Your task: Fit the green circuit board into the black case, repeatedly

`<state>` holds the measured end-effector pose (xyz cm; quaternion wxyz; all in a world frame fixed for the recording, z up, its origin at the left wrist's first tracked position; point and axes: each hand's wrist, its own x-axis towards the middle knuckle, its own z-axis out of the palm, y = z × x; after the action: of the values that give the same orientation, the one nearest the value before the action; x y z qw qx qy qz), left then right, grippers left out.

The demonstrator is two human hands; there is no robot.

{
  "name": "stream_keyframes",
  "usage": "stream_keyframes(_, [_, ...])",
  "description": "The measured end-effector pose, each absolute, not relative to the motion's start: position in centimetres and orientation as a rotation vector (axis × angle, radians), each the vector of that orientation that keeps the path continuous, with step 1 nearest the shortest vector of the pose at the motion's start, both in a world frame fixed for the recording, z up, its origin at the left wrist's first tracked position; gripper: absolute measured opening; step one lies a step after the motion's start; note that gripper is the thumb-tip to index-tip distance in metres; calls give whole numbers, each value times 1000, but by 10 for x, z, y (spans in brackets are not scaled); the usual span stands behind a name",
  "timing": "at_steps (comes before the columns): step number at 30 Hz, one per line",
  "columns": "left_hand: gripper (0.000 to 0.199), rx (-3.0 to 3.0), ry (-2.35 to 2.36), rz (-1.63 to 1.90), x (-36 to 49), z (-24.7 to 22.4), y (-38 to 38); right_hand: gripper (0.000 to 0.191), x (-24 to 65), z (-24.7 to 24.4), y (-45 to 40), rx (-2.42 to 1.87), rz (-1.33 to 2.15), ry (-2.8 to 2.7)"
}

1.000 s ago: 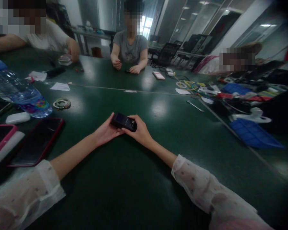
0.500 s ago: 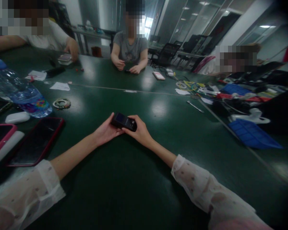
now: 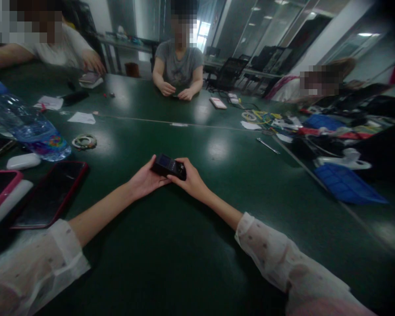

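Observation:
Between my two hands, over the green table (image 3: 171,245), is a small black handheld device (image 3: 169,166) with a little dark screen and what look like buttons. My left hand (image 3: 146,179) grips its left end, thumb along the upper side and fingers reaching underneath. On the other end, my right hand (image 3: 192,179) has its thumb at the near side and its fingers round the far side. The device lies slightly tilted, screen facing up. Its underside is hidden, and I cannot read the screen.
On the left are a water bottle (image 3: 41,127), a red-edged phone (image 3: 52,193), a white case (image 3: 23,161) and bracelets (image 3: 84,141). A wrench (image 3: 267,145), a blue tray (image 3: 347,184) and tangled cables (image 3: 256,116) lie right. Several people sit around the table.
The device has tipped very slightly in my hands; both hands keep their hold. Across the table, the hand of the person at the left has shifted a little over a small box.

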<state>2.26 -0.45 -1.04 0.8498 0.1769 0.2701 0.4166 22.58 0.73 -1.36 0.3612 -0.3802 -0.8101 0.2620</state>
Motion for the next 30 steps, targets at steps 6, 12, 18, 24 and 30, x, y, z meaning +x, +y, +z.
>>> stream_keyframes(6, [60,352,545,863,21,-8,-5,50,226,-15,9,-953,666,-2093])
stream_keyframes(12, [71,341,562,880,24,-4,-7,48,226,-14,9,-962,661,-2067])
stream_keyframes(18, [64,327,573,891,26,-1,-8,47,227,-12,7,-970,687,-2028])
stream_keyframes(24, [54,310,565,910,23,-6,-7,47,228,-11,7,-938,659,-2016])
stream_keyframes(30, [47,300,547,925,22,-12,-5,50,228,-13,7,-916,626,-1956])
